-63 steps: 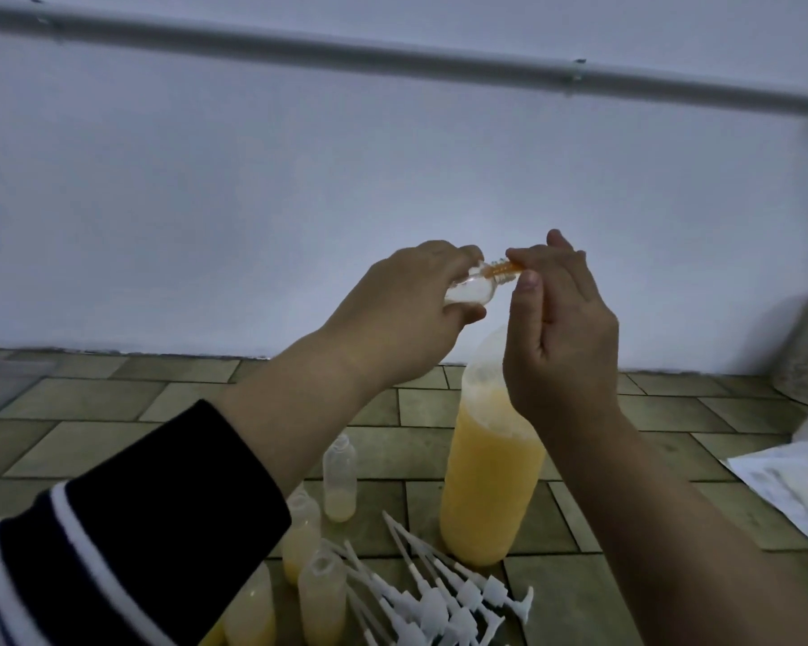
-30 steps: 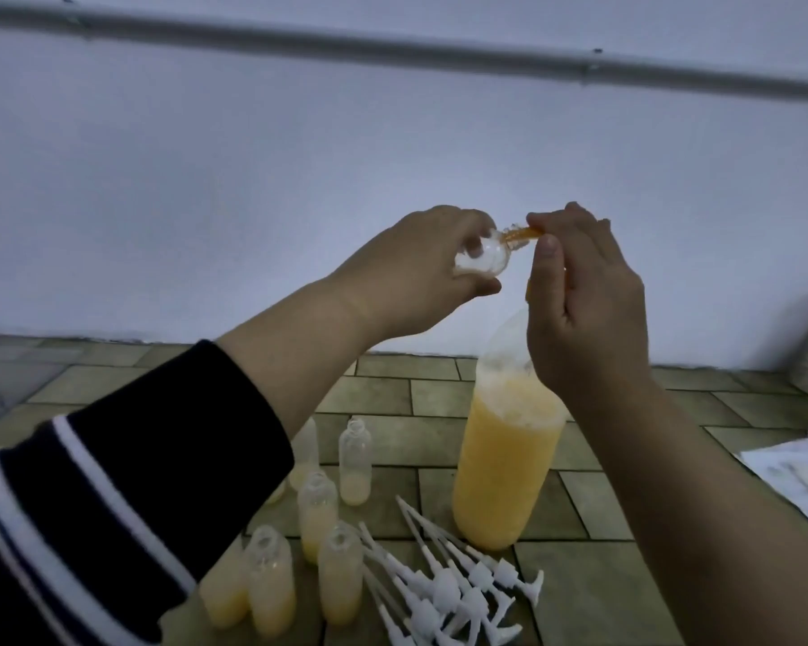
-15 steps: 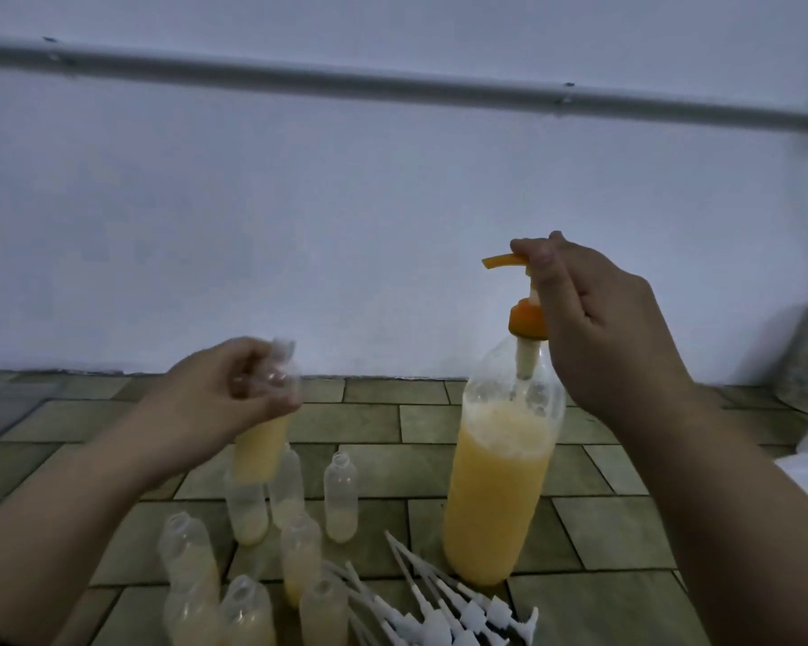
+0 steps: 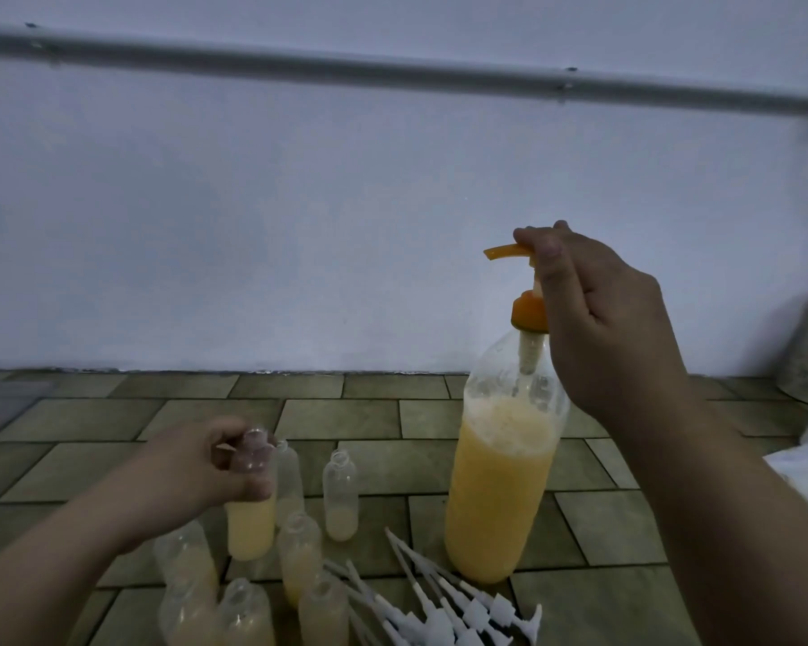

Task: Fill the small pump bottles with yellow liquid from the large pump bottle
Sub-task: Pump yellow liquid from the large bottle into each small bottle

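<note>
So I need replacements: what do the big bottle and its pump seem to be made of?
Large pump bottle: looks like clear, thin plastic, since the yellow liquid and dip tube show through. Orange pump head: apparently opaque, smooth moulded plastic with a matte look.

Orange pump head (image 4: 509, 252) and collar on the large pump bottle (image 4: 502, 487), yellow liquid inside (foamy top), white loose pumps (image 4: 444, 613), olive-green brick-pattern floor tiles (image 4: 341, 417), pale bluish-white wall (image 4: 299, 226), grey pipe (image 4: 393, 72).

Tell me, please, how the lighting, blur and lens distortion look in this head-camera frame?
Head view: dim, flat light with soft grain; the wall pipe bows from wide-angle distortion; the small bottles near the bottom edge are soft; the large pump bottle is fairly sharp.
</note>
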Demonstrator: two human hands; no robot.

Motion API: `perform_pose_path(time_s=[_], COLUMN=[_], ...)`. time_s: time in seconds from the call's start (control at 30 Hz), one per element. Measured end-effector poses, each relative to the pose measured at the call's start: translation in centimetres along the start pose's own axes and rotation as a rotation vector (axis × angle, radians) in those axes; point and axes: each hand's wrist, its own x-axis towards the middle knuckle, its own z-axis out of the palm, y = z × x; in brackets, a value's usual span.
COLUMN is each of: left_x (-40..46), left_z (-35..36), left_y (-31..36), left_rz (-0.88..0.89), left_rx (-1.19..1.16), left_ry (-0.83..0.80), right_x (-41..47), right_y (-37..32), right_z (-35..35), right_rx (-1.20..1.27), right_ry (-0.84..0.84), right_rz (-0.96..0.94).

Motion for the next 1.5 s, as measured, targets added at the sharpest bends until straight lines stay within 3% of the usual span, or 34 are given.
perform_pose_path(time_s=[0.37, 0.67, 1.03, 1.13, 1.23, 1.3, 1.4, 1.5], left_x=[0.4, 0.5, 0.6, 0.7, 1.3, 2.0, 2.7, 3.6], left_z=[1.4, 2.5, 2.2, 0.6, -1.1, -1.8, -1.6, -0.4], left_y=[0.6, -0.2, -1.5, -0.7, 0.1, -0.2, -0.8, -0.9], left_rz=[0.039, 0.055, 0.110, 0.117, 0.212, 0.191, 0.000, -0.058], left_rx=[0.626, 0.761, 0.732, 0.559, 0.395, 0.399, 0.587, 0.706], left_ry=[-0.159, -0.241, -0.266, -0.159, 0.171, 0.267, 0.017, -0.154], right_x=[0.0, 0.2, 0.1, 0.1, 0.1, 0.1, 0.2, 0.2], right_y=[0.3, 0.5, 0.5, 0.4, 0.4, 0.4, 0.2, 0.2], right_z=[0.0, -0.1, 0.0, 0.0, 0.0, 0.0, 0.0, 0.0], right_rx=[-0.014, -0.031, -0.014, -0.012, -0.015, -0.018, -0.009, -0.012], right_ry=[0.020, 0.007, 0.005, 0.012, 0.010, 0.002, -0.004, 0.001], right_rz=[-0.031, -0.021, -0.012, -0.010, -0.017, -0.012, -0.007, -0.014])
